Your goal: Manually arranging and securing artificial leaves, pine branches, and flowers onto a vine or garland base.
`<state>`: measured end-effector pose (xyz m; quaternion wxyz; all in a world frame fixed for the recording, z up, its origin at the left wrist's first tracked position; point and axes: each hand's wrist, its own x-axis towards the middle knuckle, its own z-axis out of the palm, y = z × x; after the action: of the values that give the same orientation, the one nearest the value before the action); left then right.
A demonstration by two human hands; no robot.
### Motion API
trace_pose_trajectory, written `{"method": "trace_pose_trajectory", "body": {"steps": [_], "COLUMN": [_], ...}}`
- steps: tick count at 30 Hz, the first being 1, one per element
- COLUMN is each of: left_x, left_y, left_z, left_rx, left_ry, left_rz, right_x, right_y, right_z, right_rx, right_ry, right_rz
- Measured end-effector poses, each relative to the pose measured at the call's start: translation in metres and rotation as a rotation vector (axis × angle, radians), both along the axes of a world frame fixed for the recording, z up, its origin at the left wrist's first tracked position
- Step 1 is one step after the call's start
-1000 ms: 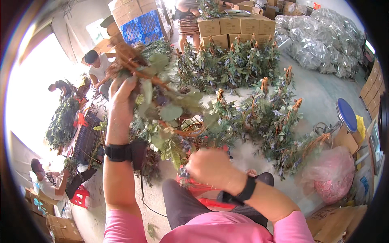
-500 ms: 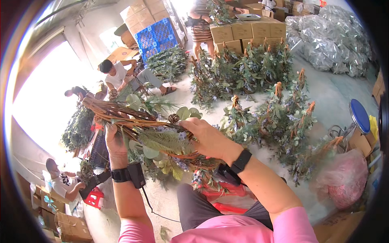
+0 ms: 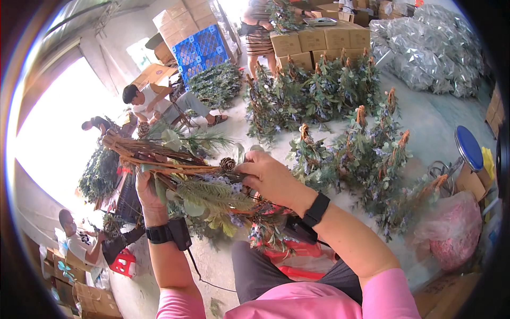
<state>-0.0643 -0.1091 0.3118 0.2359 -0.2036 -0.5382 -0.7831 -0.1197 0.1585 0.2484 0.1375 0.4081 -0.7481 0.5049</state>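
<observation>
A twig swag (image 3: 175,169) of brown vines, fern, pine needles, round leaves and small bluish flowers is held up in front of me, lying sideways. My left hand (image 3: 150,191) grips it from below near its bound vine end, the fingers partly hidden behind the twigs. At the other side my right hand (image 3: 271,178) has its thumb and fingers closed on the swag's greenery, beside a pine cone (image 3: 227,164); the exact piece in the pinch is hidden. Red berry-like bits hang under the swag's lower part, above my lap.
Several similar swags (image 3: 361,143) stand on the floor ahead and right. Behind are cardboard boxes (image 3: 329,40), a blue pallet (image 3: 199,53) and silvery plastic bags (image 3: 425,50). At right are a blue round lid (image 3: 469,148) and a pink bag (image 3: 451,234). Co-workers (image 3: 146,101) sit at left.
My right hand has shifted its fingers slightly at the greenery near the pine cone, and the round leaves there have turned. The swag's vine end has moved slightly left.
</observation>
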Motion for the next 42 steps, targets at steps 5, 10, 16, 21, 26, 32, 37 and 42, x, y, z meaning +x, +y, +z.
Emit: {"method": "trace_pose_trajectory", "body": {"steps": [5, 10, 16, 21, 26, 32, 37, 42], "left_x": [-0.005, -0.008, -0.024, -0.027, -0.036, -0.027, -0.031, -0.04], "left_y": [0.003, 0.005, 0.017, 0.021, 0.008, 0.009, -0.004, -0.08], "left_z": [-0.002, 0.001, 0.004, 0.007, 0.004, 0.004, -0.007, -0.048], "left_rx": [0.005, -0.036, -0.018, 0.059, 0.05, -0.008, -0.139, -0.004], "left_ry": [-0.012, -0.046, -0.032, -0.07, -0.133, -0.089, -0.049, -0.085], "left_rz": [-0.001, 0.069, 0.084, 0.0, 0.162, 0.116, 0.233, -0.022], "right_x": [-0.005, 0.011, 0.031, 0.046, 0.071, 0.058, 0.085, 0.096], "right_y": [0.008, 0.025, 0.016, 0.009, 0.002, 0.011, -0.005, 0.019], "right_z": [0.007, 0.062, -0.005, -0.032, -0.004, -0.017, -0.023, -0.001], "right_rx": [-0.032, 0.191, -0.007, 0.217, -0.164, 0.482, 0.583, 0.516], "right_ry": [0.069, -0.349, -0.131, -0.058, -0.979, 0.239, 0.132, -0.02], "right_rz": [0.009, 0.118, -0.162, -0.338, 0.291, -0.416, -0.382, -0.236]}}
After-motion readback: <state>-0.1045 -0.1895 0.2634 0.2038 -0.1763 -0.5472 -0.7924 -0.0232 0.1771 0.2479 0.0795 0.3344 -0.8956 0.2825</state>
